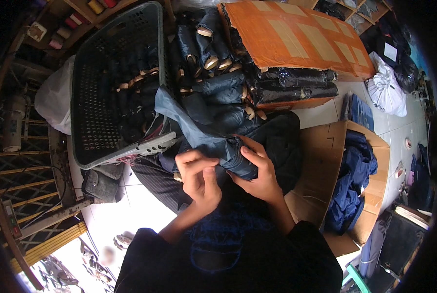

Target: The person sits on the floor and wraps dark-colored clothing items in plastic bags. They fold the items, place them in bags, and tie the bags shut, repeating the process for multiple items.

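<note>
My right hand [258, 171] wraps around a roll of dark blue fabric [240, 165], with the thumb on top of it. From this roll a loose blue-grey flap of the same thin cloth [191, 128] stretches up and left toward the basket. Beside the roll's left end, my left hand [199, 179] is closed in a pinch, thumb and fingertips close together at the cloth. Whatever lies between those fingertips is too small to make out. Several similar dark rolls with tan ends [218, 83] lie piled just beyond my hands.
A black perforated plastic basket [161, 49] with more rolls stands tilted at the left. Far right is an orange-brown taped carton [287, 34] over dark wrapped packs. An open cardboard box [316, 161] holding blue cloth sits at my right. A metal lattice gate [33, 185] borders the left.
</note>
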A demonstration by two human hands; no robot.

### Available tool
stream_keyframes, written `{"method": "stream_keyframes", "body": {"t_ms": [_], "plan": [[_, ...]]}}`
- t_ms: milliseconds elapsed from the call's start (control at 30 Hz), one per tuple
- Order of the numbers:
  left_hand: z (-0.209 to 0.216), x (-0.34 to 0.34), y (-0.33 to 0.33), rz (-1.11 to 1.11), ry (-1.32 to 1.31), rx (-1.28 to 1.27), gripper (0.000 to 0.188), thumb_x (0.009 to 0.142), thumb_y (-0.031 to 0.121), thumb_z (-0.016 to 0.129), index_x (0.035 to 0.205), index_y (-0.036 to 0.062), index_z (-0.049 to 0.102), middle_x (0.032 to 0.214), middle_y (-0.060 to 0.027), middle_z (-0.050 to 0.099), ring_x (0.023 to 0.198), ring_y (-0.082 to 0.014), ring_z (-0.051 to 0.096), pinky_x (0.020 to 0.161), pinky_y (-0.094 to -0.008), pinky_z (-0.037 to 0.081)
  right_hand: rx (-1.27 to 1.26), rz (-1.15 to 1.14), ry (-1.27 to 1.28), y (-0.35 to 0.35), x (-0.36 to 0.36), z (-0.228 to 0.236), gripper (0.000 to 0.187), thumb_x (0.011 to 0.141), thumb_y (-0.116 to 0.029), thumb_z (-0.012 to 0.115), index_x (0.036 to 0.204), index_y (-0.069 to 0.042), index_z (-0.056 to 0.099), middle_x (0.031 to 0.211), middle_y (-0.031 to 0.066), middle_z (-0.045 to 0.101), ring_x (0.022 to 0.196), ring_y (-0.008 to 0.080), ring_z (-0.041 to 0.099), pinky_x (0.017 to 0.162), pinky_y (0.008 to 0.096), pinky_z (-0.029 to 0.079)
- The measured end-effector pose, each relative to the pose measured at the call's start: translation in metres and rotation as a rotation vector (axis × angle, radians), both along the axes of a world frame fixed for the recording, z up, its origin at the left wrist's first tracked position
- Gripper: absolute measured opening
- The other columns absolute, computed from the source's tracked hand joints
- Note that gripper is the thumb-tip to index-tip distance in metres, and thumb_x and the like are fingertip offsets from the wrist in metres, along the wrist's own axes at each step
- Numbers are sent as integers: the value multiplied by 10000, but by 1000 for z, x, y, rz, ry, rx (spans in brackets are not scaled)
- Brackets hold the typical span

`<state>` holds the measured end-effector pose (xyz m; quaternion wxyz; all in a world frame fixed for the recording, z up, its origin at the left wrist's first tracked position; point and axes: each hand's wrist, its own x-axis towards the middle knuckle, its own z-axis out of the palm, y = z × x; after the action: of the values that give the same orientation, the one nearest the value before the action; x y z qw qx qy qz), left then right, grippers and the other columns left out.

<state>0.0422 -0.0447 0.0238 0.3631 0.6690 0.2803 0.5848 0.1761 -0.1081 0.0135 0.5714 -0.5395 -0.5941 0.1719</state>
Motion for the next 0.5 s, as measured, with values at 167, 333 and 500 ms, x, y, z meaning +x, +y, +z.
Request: {"method": "stream_keyframes", "body": {"t_ms": [167, 333, 500], "plan": [[-1, 20, -3, 31, -441, -363, 688, 761, 46, 761, 1294, 72, 327, 1169, -96, 360, 1013, -185, 413, 901, -318, 356, 67, -20, -50, 1, 1, 0, 800, 634, 51, 803, 1301, -108, 392, 1293, 289, 477, 1156, 397, 542, 938, 440, 462], [-1, 4, 5, -473, -618, -941, 738, 756, 113, 789, 1346, -13, 363, 1301, -124, 500, 1228, -224, 474, 1053, -390, 344, 77, 11, -22, 2, 2, -2, 789, 643, 40, 797, 1304, -111, 393, 1307, 293, 458, 1169, 393, 529, 944, 444, 451], [1, 2, 8, -595, -541, -860, 663, 791, 129, 755, 1328, -17, 396, 1273, -126, 533, 1182, -226, 516, 1018, -376, 386, 30, 51, 51, 1, 2, 6, 769, 658, -5, 797, 1306, -105, 395, 1316, 288, 432, 1201, 385, 490, 967, 458, 423]]}}
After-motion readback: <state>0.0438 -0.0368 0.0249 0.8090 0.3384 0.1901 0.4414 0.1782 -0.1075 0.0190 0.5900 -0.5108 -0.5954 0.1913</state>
